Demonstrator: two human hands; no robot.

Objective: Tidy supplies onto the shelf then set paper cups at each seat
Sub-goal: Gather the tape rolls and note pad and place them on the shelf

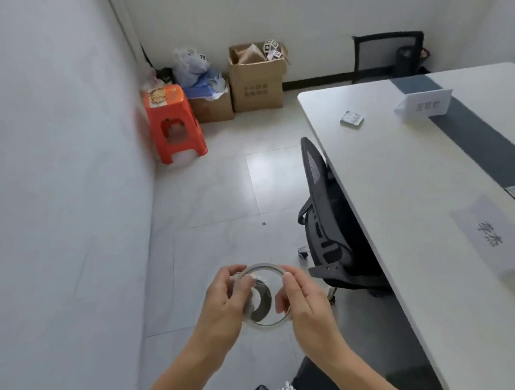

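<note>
Tape roll (260, 304), left hand (223, 302) and right hand (304, 304) grip its rim, chair (323, 216) at table (414, 188), stool (172, 121) ahead

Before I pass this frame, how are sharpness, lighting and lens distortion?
Head view: soft throughout, so the print on the name card is unreadable; wide-angle bowing curves the near edge of the table; lighting is even and diffuse, with a pale sheen on one floor tile; the clear tape roll, pinched by the left hand and right hand, is see-through and hard to outline.
</note>
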